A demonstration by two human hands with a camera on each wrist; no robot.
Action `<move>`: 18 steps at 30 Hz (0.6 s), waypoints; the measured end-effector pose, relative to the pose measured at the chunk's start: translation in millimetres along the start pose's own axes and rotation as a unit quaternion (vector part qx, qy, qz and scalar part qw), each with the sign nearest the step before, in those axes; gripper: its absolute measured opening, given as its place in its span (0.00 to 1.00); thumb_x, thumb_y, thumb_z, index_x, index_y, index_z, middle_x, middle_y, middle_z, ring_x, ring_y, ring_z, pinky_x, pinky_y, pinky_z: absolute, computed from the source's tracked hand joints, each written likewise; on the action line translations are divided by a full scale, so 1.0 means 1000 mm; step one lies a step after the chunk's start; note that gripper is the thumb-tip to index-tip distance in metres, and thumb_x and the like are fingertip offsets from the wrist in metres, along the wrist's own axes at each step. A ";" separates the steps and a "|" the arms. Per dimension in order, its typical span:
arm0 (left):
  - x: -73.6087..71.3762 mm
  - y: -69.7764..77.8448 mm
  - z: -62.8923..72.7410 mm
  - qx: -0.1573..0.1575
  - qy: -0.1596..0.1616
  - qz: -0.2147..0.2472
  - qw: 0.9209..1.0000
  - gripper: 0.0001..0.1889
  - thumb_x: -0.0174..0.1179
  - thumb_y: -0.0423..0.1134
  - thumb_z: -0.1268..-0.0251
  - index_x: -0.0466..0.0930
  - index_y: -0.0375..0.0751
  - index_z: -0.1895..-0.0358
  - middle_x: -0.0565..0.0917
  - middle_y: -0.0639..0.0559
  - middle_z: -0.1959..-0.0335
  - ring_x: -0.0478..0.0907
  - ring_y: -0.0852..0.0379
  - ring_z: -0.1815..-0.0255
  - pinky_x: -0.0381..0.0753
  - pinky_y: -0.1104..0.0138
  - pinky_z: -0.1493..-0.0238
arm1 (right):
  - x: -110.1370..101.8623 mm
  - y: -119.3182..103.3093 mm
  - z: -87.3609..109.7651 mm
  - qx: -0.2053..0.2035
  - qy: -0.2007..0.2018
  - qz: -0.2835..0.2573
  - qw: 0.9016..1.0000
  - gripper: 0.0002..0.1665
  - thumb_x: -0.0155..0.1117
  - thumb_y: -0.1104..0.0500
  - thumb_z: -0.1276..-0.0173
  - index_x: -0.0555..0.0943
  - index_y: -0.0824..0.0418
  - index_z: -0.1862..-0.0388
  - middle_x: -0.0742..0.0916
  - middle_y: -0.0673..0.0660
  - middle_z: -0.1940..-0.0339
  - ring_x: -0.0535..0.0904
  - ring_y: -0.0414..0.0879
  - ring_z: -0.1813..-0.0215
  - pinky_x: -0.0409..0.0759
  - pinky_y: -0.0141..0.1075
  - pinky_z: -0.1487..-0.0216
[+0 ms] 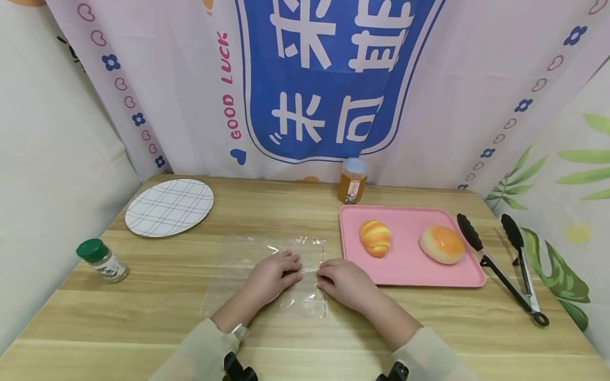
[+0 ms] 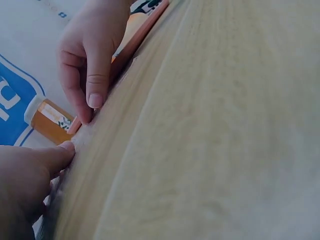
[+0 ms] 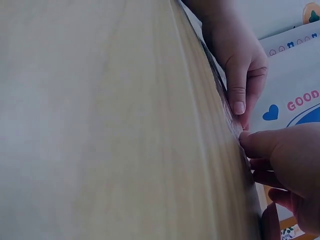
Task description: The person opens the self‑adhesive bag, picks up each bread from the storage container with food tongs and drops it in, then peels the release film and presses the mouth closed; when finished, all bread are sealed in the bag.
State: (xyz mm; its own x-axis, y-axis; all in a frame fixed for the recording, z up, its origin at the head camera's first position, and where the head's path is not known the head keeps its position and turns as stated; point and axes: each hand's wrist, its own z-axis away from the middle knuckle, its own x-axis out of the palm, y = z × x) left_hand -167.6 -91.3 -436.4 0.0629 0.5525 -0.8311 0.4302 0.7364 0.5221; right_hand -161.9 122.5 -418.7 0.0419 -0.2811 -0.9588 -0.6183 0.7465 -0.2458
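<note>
A clear plastic bag (image 1: 229, 275) lies flat on the wooden table, a strip running down its right end. My left hand (image 1: 274, 275) rests on the bag, its fingers pointing right and touching the film. At the strip, my right hand (image 1: 348, 283) has its thumb and fingers bent together, pinching the bag's edge. The left wrist view shows the right hand (image 2: 92, 55) with thumb and forefinger pointing down at the film. Both hands' fingertips are close together in the right wrist view, the right hand (image 3: 295, 165) below the left hand (image 3: 237, 65).
A pink tray (image 1: 405, 272) at the right bears a striped bread roll (image 1: 375, 238) and a round bun (image 1: 442, 244). Black-tipped tongs (image 1: 512, 280) lie beside it. Behind stands an amber jar (image 1: 352, 182). Leftward are a checked plate (image 1: 170, 207) and a green-capped shaker (image 1: 104, 260).
</note>
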 end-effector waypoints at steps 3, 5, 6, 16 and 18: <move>0.000 0.000 0.000 0.004 0.011 -0.002 1.000 0.11 0.66 0.39 0.38 0.88 0.41 0.55 0.84 0.44 0.44 0.76 0.43 0.35 0.74 0.49 0.33 | 0.000 0.000 0.000 -0.003 0.002 0.003 1.000 0.12 0.67 0.55 0.34 0.86 0.59 0.55 0.88 0.56 0.51 0.83 0.50 0.45 0.80 0.45 0.40; -0.001 0.000 -0.001 0.002 0.027 0.008 1.000 0.10 0.66 0.39 0.38 0.88 0.41 0.56 0.85 0.45 0.46 0.78 0.43 0.37 0.75 0.49 0.34 | 0.000 0.000 0.000 -0.006 0.003 0.001 1.000 0.12 0.67 0.55 0.34 0.86 0.60 0.55 0.88 0.56 0.52 0.83 0.51 0.45 0.81 0.45 0.40; -0.001 0.000 0.000 0.001 0.038 0.015 0.999 0.10 0.66 0.39 0.38 0.88 0.41 0.56 0.86 0.45 0.47 0.79 0.44 0.38 0.76 0.49 0.35 | 0.000 0.000 0.000 -0.006 0.003 0.000 1.000 0.12 0.67 0.55 0.34 0.86 0.60 0.55 0.88 0.56 0.52 0.83 0.51 0.45 0.81 0.45 0.40; -0.022 0.006 0.000 0.012 0.115 0.055 0.992 0.09 0.63 0.39 0.34 0.87 0.42 0.54 0.88 0.48 0.52 0.84 0.48 0.47 0.83 0.55 0.42 | -0.001 0.000 0.000 -0.013 0.001 0.006 1.000 0.11 0.67 0.55 0.34 0.87 0.60 0.57 0.88 0.56 0.53 0.83 0.50 0.46 0.81 0.44 0.41; -0.027 0.008 0.000 0.030 0.124 0.047 0.991 0.09 0.63 0.38 0.34 0.87 0.42 0.54 0.89 0.48 0.53 0.86 0.49 0.50 0.85 0.57 0.46 | 0.000 0.000 -0.001 -0.014 0.001 0.008 1.000 0.11 0.67 0.55 0.34 0.86 0.60 0.57 0.88 0.55 0.53 0.83 0.49 0.46 0.81 0.43 0.41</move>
State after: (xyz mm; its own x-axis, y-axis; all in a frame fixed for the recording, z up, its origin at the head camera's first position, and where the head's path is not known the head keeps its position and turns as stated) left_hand -166.3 -100.1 -410.1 -0.1152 0.7021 -0.7027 0.4868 0.6566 0.5762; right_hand -162.5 122.4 -418.3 0.0301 -0.2716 -0.9619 -0.6399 0.7341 -0.2273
